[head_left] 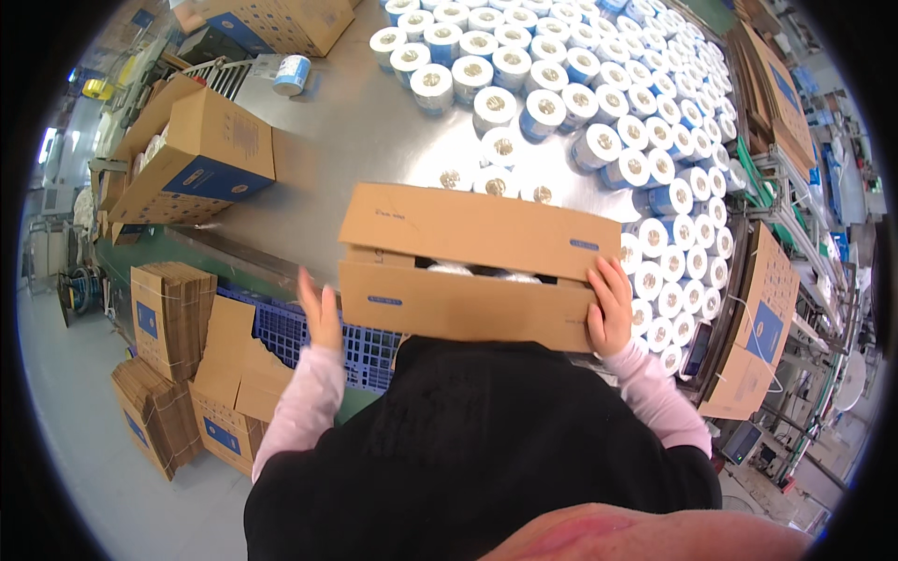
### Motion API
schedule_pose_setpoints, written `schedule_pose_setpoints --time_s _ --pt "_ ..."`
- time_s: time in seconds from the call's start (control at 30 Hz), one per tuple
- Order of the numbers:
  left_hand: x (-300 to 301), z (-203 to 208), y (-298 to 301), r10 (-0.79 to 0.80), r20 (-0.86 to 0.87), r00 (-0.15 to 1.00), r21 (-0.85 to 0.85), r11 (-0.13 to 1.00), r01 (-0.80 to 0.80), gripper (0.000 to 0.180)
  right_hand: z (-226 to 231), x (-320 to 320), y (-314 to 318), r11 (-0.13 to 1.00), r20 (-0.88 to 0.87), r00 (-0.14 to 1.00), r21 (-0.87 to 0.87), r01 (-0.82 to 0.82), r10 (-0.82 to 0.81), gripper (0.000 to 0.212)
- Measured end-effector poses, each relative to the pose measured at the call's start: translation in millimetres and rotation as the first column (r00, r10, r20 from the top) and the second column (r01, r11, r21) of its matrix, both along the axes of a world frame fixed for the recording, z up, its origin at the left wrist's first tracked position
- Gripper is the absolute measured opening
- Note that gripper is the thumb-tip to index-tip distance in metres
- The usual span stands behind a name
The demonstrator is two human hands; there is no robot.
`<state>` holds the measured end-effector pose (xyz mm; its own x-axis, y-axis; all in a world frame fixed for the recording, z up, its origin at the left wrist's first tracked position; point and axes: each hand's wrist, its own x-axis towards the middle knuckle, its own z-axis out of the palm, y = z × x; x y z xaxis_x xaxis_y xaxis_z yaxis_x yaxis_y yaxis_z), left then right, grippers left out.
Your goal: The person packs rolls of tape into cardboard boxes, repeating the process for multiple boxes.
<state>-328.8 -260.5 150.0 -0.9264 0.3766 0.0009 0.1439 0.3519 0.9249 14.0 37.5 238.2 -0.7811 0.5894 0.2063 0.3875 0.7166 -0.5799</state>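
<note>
Box (468, 271): frame centre, flaps nearly shut.
Right hand (610, 309): fingers clamped on box corner.
Left hand (321, 313): fingers apart, beside box.

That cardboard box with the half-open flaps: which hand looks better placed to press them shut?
Probably the right hand: it already grips the cardboard box at its right end, beside the flaps. The left hand hangs open, just off the left end.

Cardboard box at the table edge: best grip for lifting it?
Grip the cardboard box at its short ends, one hand per side. It is wide, and its top flaps are not sealed. The right hand already clasps the right end; the left hand is off the left one.
</note>
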Motion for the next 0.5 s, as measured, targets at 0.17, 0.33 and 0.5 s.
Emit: schedule_pose_setpoints --time_s 0.17,0.33,0.5 --pt "37 22 19 -0.399 0.894 0.203 0.429 0.893 -0.135 0.099 -17 -45 -34 0.969 -0.084 0.979 -0.178 0.169 -0.186 0.060" --pt "-75 16 75 -0.348 0.748 0.565 0.529 0.828 -0.189 0.095 -28 -159 -75 0.953 -0.163 0.986 -0.289 -0.088 0.041 0.079" --pt "-177 -15 151 -0.430 0.633 0.644 0.540 0.841 0.031 0.081 -50 -317 -35 0.988 -0.299 0.950 -0.144 0.049 -0.090 0.074"
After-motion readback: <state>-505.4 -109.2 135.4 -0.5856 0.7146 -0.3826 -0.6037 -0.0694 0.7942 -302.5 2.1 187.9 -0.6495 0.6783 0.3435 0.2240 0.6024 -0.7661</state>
